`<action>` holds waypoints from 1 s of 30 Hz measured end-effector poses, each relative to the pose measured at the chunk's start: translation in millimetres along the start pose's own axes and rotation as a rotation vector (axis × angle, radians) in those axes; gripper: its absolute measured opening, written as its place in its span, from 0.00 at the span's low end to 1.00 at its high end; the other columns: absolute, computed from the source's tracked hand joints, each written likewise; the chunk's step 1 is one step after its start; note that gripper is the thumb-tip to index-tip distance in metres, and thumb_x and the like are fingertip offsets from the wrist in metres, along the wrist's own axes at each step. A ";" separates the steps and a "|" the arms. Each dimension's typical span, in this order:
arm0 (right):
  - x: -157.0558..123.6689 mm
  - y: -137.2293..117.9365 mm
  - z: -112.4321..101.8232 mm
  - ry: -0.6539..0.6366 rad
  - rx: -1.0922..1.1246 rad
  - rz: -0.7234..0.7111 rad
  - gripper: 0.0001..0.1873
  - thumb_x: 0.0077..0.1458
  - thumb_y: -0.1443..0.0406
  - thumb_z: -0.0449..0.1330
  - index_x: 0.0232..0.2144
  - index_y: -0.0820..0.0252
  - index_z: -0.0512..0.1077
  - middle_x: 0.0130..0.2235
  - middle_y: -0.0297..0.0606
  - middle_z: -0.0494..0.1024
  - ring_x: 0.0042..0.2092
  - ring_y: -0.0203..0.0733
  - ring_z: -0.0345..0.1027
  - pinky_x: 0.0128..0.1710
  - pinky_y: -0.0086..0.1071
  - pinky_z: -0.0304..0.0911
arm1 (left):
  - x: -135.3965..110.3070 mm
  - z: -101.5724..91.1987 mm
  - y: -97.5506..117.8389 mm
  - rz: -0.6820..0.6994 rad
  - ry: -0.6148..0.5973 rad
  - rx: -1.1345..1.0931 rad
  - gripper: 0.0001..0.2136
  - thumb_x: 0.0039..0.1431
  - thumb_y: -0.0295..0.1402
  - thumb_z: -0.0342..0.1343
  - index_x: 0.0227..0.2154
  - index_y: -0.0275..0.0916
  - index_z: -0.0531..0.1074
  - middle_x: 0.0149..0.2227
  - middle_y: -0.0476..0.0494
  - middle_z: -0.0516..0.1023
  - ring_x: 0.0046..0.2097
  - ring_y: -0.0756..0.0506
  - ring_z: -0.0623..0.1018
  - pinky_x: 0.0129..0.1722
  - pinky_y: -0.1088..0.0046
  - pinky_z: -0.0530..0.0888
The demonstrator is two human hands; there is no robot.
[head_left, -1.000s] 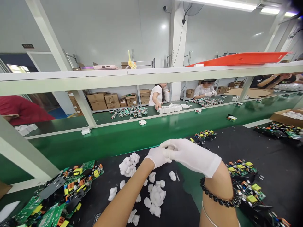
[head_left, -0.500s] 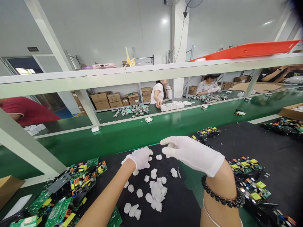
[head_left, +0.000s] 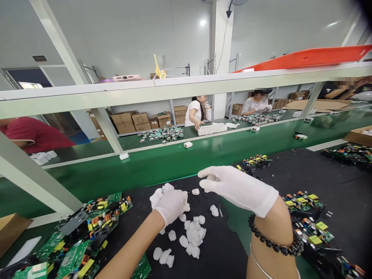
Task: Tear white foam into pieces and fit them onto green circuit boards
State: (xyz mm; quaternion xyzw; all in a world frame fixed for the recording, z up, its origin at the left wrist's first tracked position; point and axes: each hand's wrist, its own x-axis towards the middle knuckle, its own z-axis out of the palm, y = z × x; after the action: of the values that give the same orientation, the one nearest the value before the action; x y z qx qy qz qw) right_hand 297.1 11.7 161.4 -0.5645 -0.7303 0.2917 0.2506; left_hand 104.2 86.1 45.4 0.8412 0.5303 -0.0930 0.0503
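Observation:
My left hand [head_left: 173, 205], in a white glove, is over the black mat [head_left: 221, 248] with its fingers curled together; what they hold, if anything, is hidden. Just behind it lies a group of small, soft-looking white lumps [head_left: 158, 195]. More white lumps [head_left: 194, 234] sit in a pile and scattered in front of it. My right hand [head_left: 232, 188], also gloved, hovers at the mat's far edge with thumb and forefinger apart. Below its fingertips, a single white lump [head_left: 195, 192] rests on the mat.
Circuit boards [head_left: 72, 240] are heaped at the left, and more boards [head_left: 305, 209] lie at the right. A green conveyor belt [head_left: 157, 161] carries white housings [head_left: 188, 144] beyond the mat. A shelf beam [head_left: 174, 89] crosses above. Co-workers sit across the belt.
My left hand has drawn back toward me and slightly right, uncovering white lumps behind it. My right hand has barely moved. Housings on the belt have shifted right.

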 end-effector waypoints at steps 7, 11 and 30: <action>-0.2 2.6 0.0 -0.003 0.022 0.010 0.20 0.53 0.58 0.53 0.46 0.56 0.71 0.38 0.35 0.79 0.39 0.42 0.71 0.40 0.32 0.61 | -3.5 -11.6 26.1 0.115 0.096 0.110 0.15 0.53 0.41 0.51 0.38 0.39 0.73 0.37 0.38 0.74 0.38 0.38 0.74 0.38 0.60 0.66; 0.4 0.3 -0.6 -0.005 0.024 0.045 0.19 0.53 0.59 0.53 0.46 0.58 0.71 0.40 0.38 0.78 0.41 0.42 0.70 0.42 0.32 0.62 | 6.6 -5.8 57.7 0.335 0.084 0.115 0.17 0.52 0.33 0.54 0.47 0.48 0.67 0.43 0.45 0.72 0.43 0.43 0.72 0.39 0.68 0.66; 0.4 18.8 -3.1 -0.026 0.103 0.076 0.25 0.53 0.54 0.54 0.50 0.61 0.68 0.46 0.44 0.75 0.44 0.45 0.69 0.48 0.35 0.62 | -41.4 -23.2 -34.6 -0.158 0.007 0.110 0.13 0.55 0.36 0.49 0.39 0.37 0.71 0.35 0.34 0.76 0.38 0.39 0.76 0.37 0.64 0.68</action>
State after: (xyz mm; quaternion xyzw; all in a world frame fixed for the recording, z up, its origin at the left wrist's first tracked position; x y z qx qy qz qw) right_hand 311.9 16.2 150.3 -0.5744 -0.6957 0.3454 0.2585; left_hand 58.0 68.7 77.3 0.7986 0.5892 -0.1229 -0.0052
